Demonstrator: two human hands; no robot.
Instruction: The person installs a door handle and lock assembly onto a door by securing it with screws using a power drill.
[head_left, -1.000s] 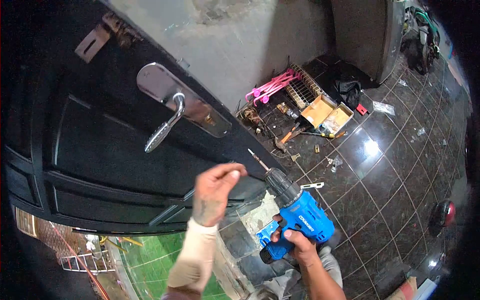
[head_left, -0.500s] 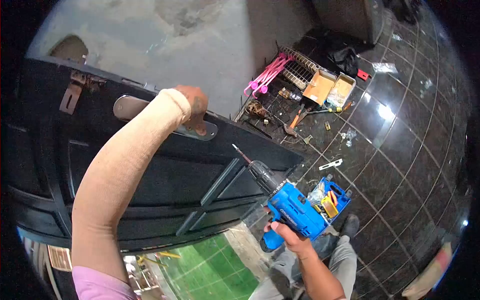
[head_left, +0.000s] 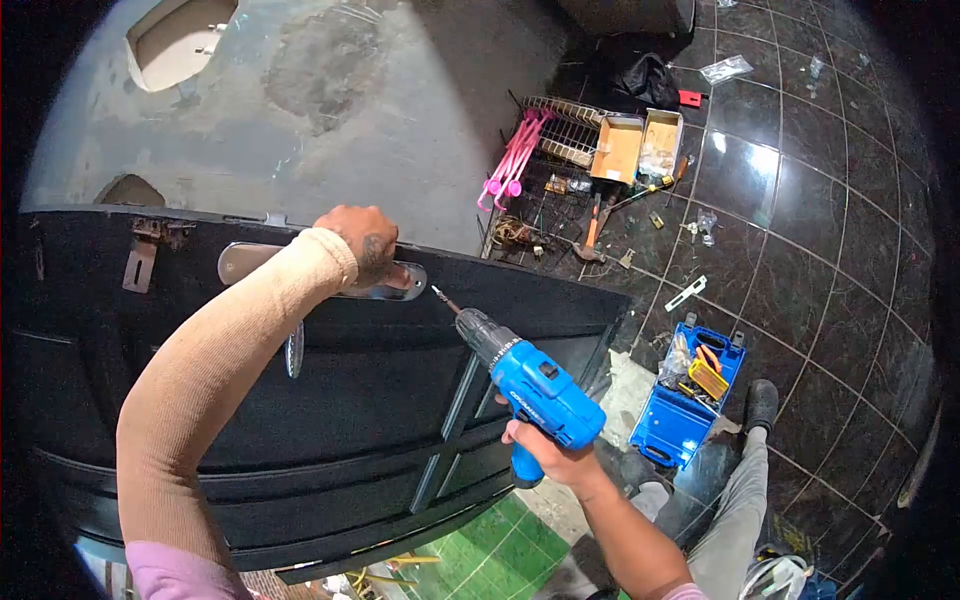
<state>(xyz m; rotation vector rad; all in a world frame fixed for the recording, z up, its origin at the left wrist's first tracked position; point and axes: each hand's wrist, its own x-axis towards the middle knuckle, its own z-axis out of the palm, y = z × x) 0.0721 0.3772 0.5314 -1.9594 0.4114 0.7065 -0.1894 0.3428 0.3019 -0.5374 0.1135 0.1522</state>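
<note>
A blue cordless drill (head_left: 550, 390) is gripped by my right hand (head_left: 548, 452), its bit pointing up and left, close to the right end of a shiny metal door handle plate (head_left: 405, 281). My left hand (head_left: 362, 240) is closed over this plate at the edge of a black panelled door (head_left: 380, 390); most of its fingers are hidden. The plate's end has a small screw hole. Below my left forearm, the handle's lever (head_left: 293, 350) sticks out. A rusty metal latch (head_left: 140, 265) sits farther left on the door.
On the tiled floor (head_left: 830, 300) at right lies an open blue tool case (head_left: 675, 425) with tools inside. Farther back are a hammer (head_left: 593, 235), a wire rack (head_left: 565, 130), pink rods (head_left: 512, 165) and open cardboard boxes (head_left: 617, 150). A person's shoe (head_left: 761, 405) stands beside the case.
The view has shifted, showing more of the wall and tool case. The drill has moved left and its bit is closer to the plate's end. My left hand stays on the plate.
</note>
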